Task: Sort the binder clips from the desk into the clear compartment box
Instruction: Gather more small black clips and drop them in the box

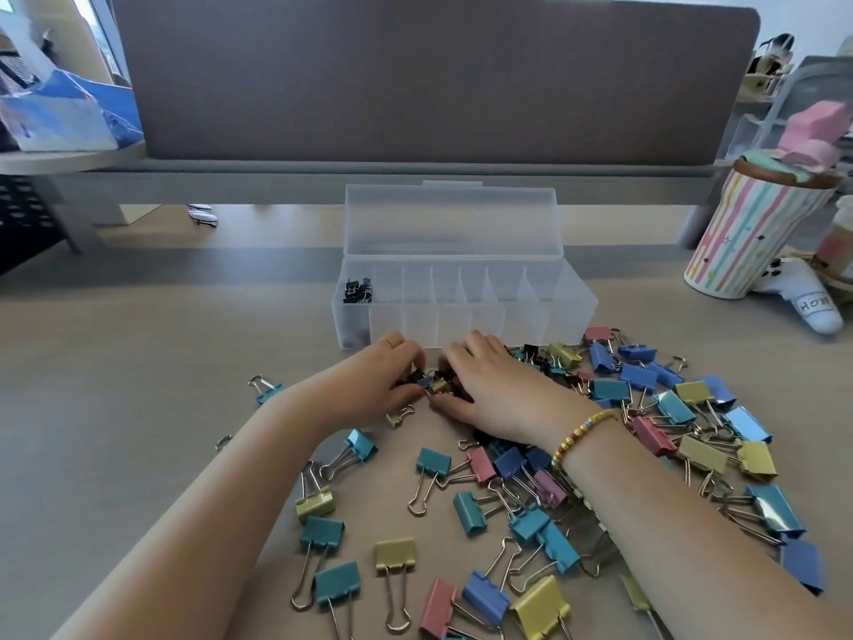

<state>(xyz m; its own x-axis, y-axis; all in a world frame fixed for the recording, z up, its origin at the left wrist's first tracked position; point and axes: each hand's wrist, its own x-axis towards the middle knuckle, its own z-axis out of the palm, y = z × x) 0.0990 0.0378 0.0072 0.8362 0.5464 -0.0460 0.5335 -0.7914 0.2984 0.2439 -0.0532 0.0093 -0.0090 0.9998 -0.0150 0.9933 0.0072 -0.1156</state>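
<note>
Sorting clips: a heap of small binder clips [436,384], black, blue and gold, lies on the bench [138,362] just in front of the clear compartment box [461,311], between the two hands.
Left hand [383,376]: fingers curled down into the small heap, pinching among the clips; exactly which clip it holds cannot be told. A ring shows on one finger.
Right hand [489,390]: fingers bent over the same heap, thumb underneath, touching the small clips; whether it grips one cannot be told. A beaded bracelet [584,431] sits on the wrist.
Box: lid [452,219] stands open at the back; a few black clips [356,291] lie in the leftmost compartment.
Larger clips [554,501]: blue, teal, yellow and pink, spread over the bench near the person and to the right of the hands.
Beyond: a grey partition [434,76] behind the box, a striped cup [747,233] at the right.
</note>
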